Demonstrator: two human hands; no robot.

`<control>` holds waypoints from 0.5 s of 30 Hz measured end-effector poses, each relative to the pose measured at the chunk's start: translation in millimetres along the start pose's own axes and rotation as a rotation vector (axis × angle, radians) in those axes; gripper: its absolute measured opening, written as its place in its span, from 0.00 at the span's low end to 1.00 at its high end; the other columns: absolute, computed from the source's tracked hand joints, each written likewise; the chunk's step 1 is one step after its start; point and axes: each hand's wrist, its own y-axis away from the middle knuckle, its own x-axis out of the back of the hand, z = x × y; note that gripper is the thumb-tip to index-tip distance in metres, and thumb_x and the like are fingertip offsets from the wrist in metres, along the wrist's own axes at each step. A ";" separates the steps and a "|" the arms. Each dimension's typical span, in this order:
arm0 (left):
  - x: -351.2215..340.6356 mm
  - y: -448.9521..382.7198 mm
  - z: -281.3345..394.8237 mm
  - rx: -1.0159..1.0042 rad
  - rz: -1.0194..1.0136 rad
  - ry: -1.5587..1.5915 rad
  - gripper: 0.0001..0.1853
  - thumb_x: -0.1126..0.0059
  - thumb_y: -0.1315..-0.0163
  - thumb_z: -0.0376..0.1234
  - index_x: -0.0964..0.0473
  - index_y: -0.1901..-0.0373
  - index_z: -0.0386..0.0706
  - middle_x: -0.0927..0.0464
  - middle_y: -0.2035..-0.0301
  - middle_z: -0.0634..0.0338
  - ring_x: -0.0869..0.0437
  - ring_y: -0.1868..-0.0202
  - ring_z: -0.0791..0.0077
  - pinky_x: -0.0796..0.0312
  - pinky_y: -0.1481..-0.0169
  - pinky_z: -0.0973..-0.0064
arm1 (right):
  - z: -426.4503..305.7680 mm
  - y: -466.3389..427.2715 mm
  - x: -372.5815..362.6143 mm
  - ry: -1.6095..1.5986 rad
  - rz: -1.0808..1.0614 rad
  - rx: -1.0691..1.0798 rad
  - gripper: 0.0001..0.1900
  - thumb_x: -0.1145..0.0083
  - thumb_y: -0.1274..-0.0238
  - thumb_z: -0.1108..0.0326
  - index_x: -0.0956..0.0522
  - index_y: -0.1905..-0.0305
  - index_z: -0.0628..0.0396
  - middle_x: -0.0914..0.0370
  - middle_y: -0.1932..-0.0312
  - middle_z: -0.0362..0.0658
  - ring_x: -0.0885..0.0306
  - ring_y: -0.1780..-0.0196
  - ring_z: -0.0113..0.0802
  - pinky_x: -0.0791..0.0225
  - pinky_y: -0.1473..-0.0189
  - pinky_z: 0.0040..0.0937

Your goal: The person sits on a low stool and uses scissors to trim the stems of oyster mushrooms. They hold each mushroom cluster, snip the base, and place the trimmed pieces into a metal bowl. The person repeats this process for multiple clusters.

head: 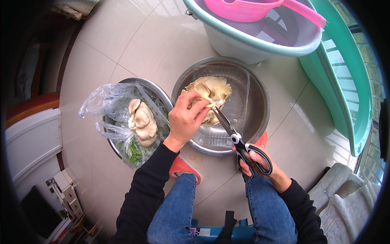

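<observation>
My left hand (pixel 188 117) pinches a piece of pale oyster mushroom (pixel 210 102) over a round stainless steel basin (pixel 265 103). A cluster of oyster mushrooms (pixel 214 87) lies under my fingers on a clear plastic tray (pixel 240 91) inside the basin. In my right hand (pixel 259 161) are kitchen scissors (pixel 227 123) with black and white handles, my fingers through the loops. The blade tips touch or nearly touch the pinched piece; the blades look almost closed together. Left of the basin, more oyster mushrooms (pixel 143 123) rest on a clear plastic bag (pixel 111 97).
The bag, with green leaves (pixel 131 151), sits in a second metal basin (pixel 157 88). Beyond stands a pale blue tub (pixel 237 39) holding a pink dipper (pixel 243 12). A green plastic tub (pixel 329 88) is at right. Yellow rubber bands (pixel 196 157) lie on the tiled floor (pixel 100 61).
</observation>
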 end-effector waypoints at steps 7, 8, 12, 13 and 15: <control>3.3 -0.8 0.2 0.001 -0.032 -0.015 0.09 0.33 0.51 0.29 0.21 0.67 0.45 0.27 0.60 0.60 0.18 0.67 0.69 0.23 0.66 0.75 | 0.6 -4.3 -1.5 -0.101 -0.007 -0.026 0.28 0.55 0.33 0.49 0.34 0.41 0.63 0.29 0.78 0.40 0.32 0.81 0.25 0.37 0.76 0.21; 3.4 -1.0 0.2 0.014 -0.033 -0.004 0.09 0.33 0.51 0.29 0.21 0.67 0.45 0.27 0.60 0.60 0.18 0.67 0.69 0.23 0.67 0.75 | 0.5 -5.1 -1.4 -0.141 -0.018 -0.021 0.28 0.56 0.33 0.48 0.35 0.41 0.63 0.29 0.78 0.40 0.32 0.81 0.25 0.37 0.76 0.21; 2.5 -0.6 1.6 0.057 -0.028 0.014 0.09 0.33 0.53 0.31 0.21 0.68 0.47 0.26 0.62 0.62 0.22 0.63 0.67 0.26 0.66 0.74 | -0.3 -6.9 -1.3 -0.170 -0.009 -0.071 0.33 0.55 0.35 0.44 0.37 0.40 0.65 0.33 0.81 0.39 0.34 0.83 0.26 0.39 0.80 0.20; 2.4 -0.8 1.6 0.054 -0.026 0.018 0.09 0.33 0.53 0.31 0.21 0.69 0.47 0.26 0.62 0.62 0.22 0.62 0.67 0.26 0.66 0.74 | -0.6 -7.3 -1.2 -0.176 -0.016 -0.074 0.33 0.55 0.35 0.44 0.37 0.40 0.65 0.33 0.81 0.39 0.34 0.83 0.26 0.39 0.80 0.20; 3.1 -1.1 1.4 0.039 -0.035 0.013 0.09 0.33 0.52 0.31 0.21 0.68 0.46 0.27 0.62 0.61 0.21 0.64 0.68 0.25 0.67 0.75 | -0.9 -8.2 -1.3 -0.184 -0.023 -0.080 0.32 0.55 0.34 0.44 0.37 0.40 0.65 0.33 0.81 0.39 0.34 0.83 0.26 0.40 0.80 0.20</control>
